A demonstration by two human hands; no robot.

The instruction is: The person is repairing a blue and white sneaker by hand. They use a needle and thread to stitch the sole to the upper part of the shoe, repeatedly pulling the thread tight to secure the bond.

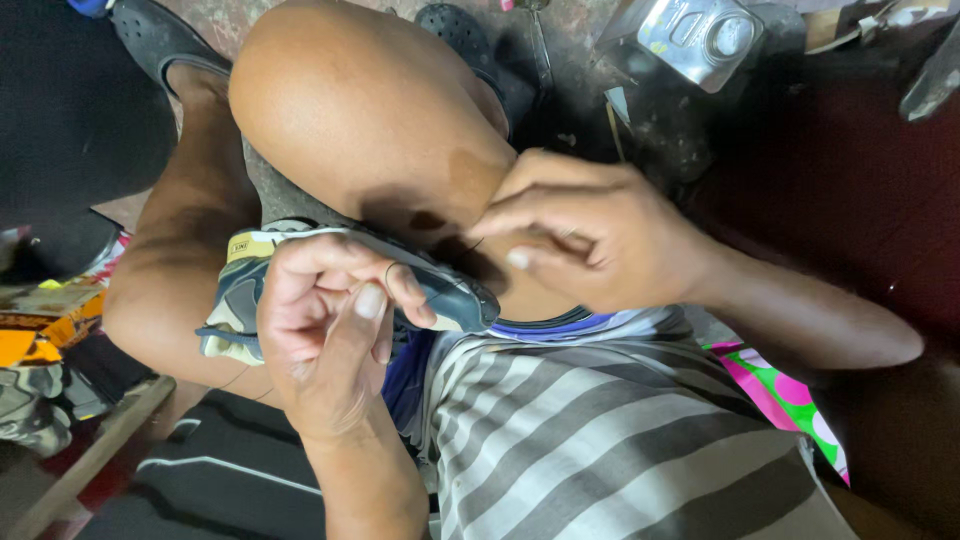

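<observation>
A blue and grey sports shoe (450, 295) with a pale sole edge lies sideways across my lap, wedged between my bare knees. My left hand (325, 330) is clasped over its middle, the thumb raised and the fingers curled onto the upper; a thin thread loops over a fingertip. My right hand (585, 235) hovers by the shoe's toe end against my knee, its fingers pinched together on that thin thread, which is barely visible. A needle cannot be made out.
I sit low in a grey striped shirt (600, 440). A shiny metal tin (700, 35) lies on the dark floor ahead. A black sandal (150, 35) is at the top left. Bright pink-green wrapping (790, 395) lies at right, and patterned cloth (50, 320) at left.
</observation>
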